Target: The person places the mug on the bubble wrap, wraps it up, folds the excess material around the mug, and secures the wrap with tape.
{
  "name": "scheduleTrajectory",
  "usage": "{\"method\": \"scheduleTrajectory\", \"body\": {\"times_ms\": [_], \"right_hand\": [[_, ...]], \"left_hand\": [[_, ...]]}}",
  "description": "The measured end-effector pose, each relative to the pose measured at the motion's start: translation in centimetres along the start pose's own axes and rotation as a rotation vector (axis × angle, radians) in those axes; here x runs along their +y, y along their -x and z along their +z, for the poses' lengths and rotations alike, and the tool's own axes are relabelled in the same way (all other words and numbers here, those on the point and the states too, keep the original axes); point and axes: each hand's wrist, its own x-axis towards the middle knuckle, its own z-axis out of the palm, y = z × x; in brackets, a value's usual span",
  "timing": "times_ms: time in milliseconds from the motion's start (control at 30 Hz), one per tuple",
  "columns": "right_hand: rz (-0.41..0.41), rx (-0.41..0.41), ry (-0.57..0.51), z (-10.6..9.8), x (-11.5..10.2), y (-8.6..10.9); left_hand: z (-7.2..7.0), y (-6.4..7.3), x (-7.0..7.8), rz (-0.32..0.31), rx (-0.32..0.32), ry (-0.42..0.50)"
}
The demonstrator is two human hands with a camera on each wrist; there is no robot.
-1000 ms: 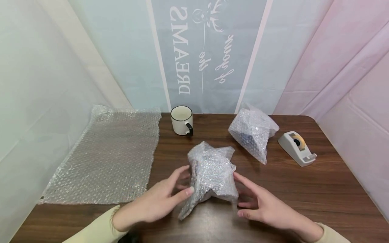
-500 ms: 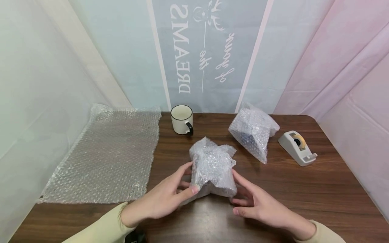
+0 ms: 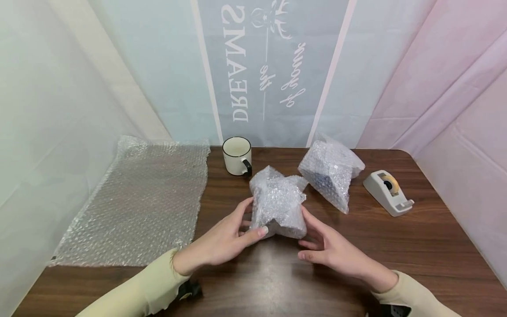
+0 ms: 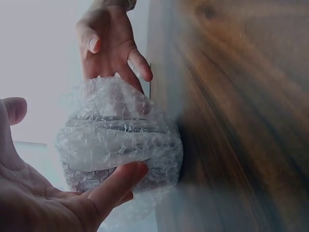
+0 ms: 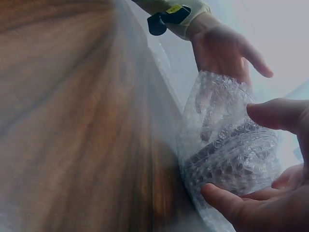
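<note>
We see a brown desk [image 3: 428, 251] with a bubble-wrap sheet [image 3: 138, 207] spread at left. The rear bundle [image 3: 330, 171] lies right of centre; the front bundle [image 3: 278, 204] is nearer us, mid-desk. We find neither grip clenched: the left hand [image 3: 225, 237] touches that bundle's left side with relaxed fingers, the right hand [image 3: 334, 251] its right. A dispenser [image 3: 392, 203] sits far right; a mug [image 3: 233, 162] stands behind.

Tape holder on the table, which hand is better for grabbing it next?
Probably the right hand: the tape holder sits on that side, while the left hand is across the bubble-wrapped bundle from it.
</note>
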Motion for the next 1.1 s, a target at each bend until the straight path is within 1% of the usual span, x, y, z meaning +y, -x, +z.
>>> {"method": "scheduleTrajectory", "body": {"times_ms": [233,467,567,633,867,1000,1100], "right_hand": [[0.041,0.052,0.015,-0.9,0.2,-1.4],[0.023,0.08,0.049,-1.5,0.3,-2.7],[0.021,0.093,0.053,-1.9,0.4,-3.3],[0.033,0.106,0.051,-2.2,0.5,-3.7],[0.113,0.144,0.06,-3.3,0.2,-4.9],[0.136,0.156,0.111,-4.1,0.3,-5.6],[0.14,0.17,0.176,-4.7,0.4,-6.2]], "left_hand": [[-0.1,-1.5,-0.1,0.0,0.004,0.002],[-0.6,-2.9,-0.3,-0.003,0.016,-0.002],[-0.8,-3.6,-0.4,-0.001,0.018,0.012],[-0.9,-4.1,-0.5,-0.004,0.019,0.027],[-1.3,-5.8,-0.5,-0.046,0.045,-0.002],[-1.4,-7.1,-0.5,-0.041,0.051,-0.003],[-1.5,-8.0,-0.6,-0.027,0.062,-0.004]]}}
